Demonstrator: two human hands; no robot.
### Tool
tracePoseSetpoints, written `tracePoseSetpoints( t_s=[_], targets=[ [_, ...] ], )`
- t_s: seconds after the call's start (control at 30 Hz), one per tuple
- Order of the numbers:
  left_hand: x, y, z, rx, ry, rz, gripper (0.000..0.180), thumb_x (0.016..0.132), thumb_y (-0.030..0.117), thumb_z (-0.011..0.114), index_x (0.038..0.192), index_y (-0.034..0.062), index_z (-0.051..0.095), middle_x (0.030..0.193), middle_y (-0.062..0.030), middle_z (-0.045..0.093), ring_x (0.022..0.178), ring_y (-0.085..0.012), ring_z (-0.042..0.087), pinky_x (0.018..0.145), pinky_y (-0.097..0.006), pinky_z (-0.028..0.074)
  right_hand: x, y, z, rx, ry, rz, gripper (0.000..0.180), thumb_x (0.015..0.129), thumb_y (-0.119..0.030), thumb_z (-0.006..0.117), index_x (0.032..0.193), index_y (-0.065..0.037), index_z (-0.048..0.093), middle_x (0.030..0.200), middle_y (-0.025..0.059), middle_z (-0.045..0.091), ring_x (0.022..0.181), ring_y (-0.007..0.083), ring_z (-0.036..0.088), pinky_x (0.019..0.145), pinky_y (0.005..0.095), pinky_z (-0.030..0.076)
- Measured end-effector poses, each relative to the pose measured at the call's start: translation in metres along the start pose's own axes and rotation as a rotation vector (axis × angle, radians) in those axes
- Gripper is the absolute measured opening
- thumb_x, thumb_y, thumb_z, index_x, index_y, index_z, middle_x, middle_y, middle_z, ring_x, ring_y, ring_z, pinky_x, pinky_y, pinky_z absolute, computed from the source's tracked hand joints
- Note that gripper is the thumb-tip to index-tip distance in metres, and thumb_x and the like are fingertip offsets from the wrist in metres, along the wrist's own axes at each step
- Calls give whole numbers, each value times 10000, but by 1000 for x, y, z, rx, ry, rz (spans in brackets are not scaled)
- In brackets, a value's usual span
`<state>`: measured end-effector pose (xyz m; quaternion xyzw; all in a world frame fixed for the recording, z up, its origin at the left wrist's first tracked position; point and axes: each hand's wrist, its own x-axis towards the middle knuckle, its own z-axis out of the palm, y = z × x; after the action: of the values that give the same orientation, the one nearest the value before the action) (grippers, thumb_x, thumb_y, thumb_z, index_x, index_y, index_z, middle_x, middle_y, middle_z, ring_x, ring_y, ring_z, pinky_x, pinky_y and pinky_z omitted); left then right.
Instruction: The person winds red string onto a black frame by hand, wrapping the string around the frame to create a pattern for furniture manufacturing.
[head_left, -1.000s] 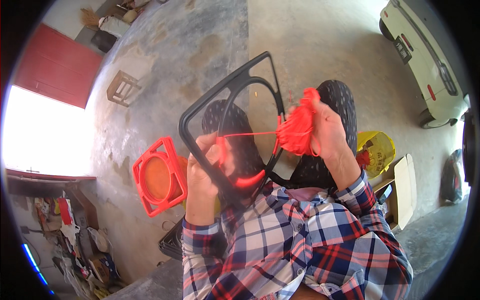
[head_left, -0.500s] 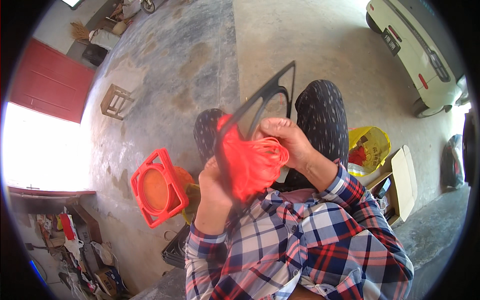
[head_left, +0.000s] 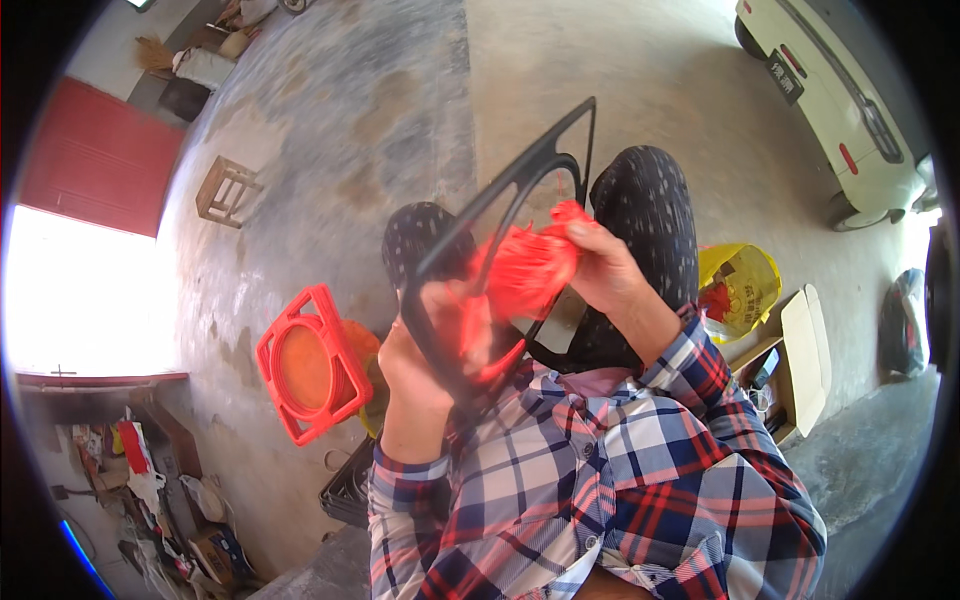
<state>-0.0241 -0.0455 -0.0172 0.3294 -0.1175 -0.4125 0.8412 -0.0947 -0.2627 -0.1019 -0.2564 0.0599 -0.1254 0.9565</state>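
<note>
Head view: the left hand (head_left: 412, 372) is gripping the black winding frame (head_left: 519, 178), fingers curled; the red cord bundle (head_left: 530, 270) is sitting at the frame's opening, pinched in the right hand (head_left: 612, 272). Winding seems underway, next needing taut cord.

Marked in pale characters on a dark number plate (head_left: 785, 77), fixed to the rear of a pale vehicle (head_left: 826, 140) at far right. Printed in dark characters down the side of a yellow bag (head_left: 766, 284), nearer, on the right. Printed also, too small to make out, on a carton (head_left: 218, 553) at near left.
</note>
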Motion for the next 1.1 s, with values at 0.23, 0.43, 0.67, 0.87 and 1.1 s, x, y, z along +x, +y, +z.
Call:
tracePoseSetpoints(
  t_s=[0.23, 0.43, 0.67, 0.87, 1.1],
  targets=[
    [4, 9, -32, 39, -92, 17, 335, 946, 271, 557, 1200, 53, 574, 902, -168, 583, 579, -159, 506, 387, -226, 333, -20, -42, 61, 406, -286, -6, 648, 887, -695, 406, 974, -61, 509, 792, 79, 593, 801, 272, 621, 887, 473, 476],
    [6, 14, -25, 142, -2, 112, 381, 896, 129, 644, 1247, 105, 498, 894, -137, 586, 571, -137, 518, 399, -216, 369, -32, -19, 58, 119, -279, 81, 617, 937, -650, 336, 932, -58, 510, 610, 40, 498, 514, 199, 486, 708, 371, 456],
    [2, 18, -32, 242, 116, 112, 296, 910, 154, 631, 1181, 90, 529, 879, -129, 597, 580, -157, 556, 402, -246, 401, -4, -30, 6, 330, 33, 92, 456, 944, -492, 520, 1123, -74, 537, 808, 78, 583, 800, 268, 621, 716, 421, 519],
    [6, 9, -27, 166, 200, 108, 351, 938, 286, 586, 1176, 28, 565, 939, -142, 624, 572, -181, 555, 401, -282, 405, -20, -28, 93, -173, -101, 194, 487, 880, -51, 605, 1325, 29, 426, 1149, 117, 613, 1050, 171, 600, 895, 311, 487],
    [10, -8, -8, -29, 132, 60, 353, 907, 237, 621, 1153, -15, 598, 1098, -127, 649, 988, -239, 640, 897, -367, 514, 1, -16, 92, -677, -185, 50, 246, 894, -143, 651, 1082, 7, 602, 896, 55, 671, 802, 88, 608, 731, 246, 487]
  ],
)
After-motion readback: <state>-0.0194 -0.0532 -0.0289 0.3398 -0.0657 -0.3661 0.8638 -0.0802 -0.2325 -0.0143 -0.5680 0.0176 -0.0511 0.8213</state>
